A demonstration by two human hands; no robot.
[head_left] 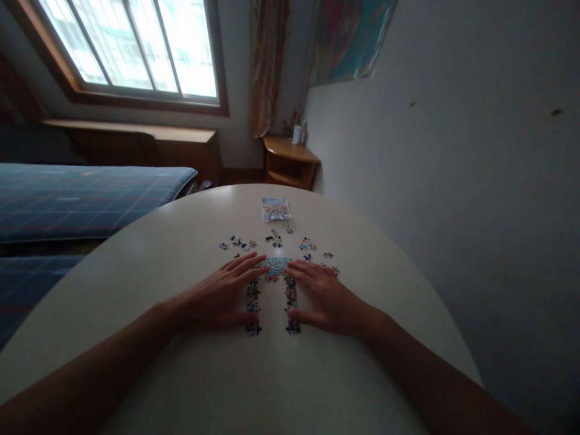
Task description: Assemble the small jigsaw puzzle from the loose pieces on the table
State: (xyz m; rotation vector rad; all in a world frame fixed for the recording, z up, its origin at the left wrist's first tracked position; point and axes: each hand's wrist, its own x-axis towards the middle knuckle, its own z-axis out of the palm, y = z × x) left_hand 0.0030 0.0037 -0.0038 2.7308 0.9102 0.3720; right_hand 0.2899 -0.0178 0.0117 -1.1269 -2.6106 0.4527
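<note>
A partly joined jigsaw frame [273, 266] lies on the round white table [190, 254], with a top strip and two side strips running toward me. My left hand [217, 299] lies flat with fingers stretched out against the left strip [252, 305]. My right hand [324, 296] lies flat the same way against the right strip [291, 301]. Neither hand holds anything. Several loose puzzle pieces [274, 240] are scattered just beyond the frame.
A small printed picture card [275, 209] lies at the table's far side. A grey wall [453, 169] stands close on the right. A bed with a blue plaid cover [81, 196] is on the left, a wooden corner shelf [290, 162] behind, under a window.
</note>
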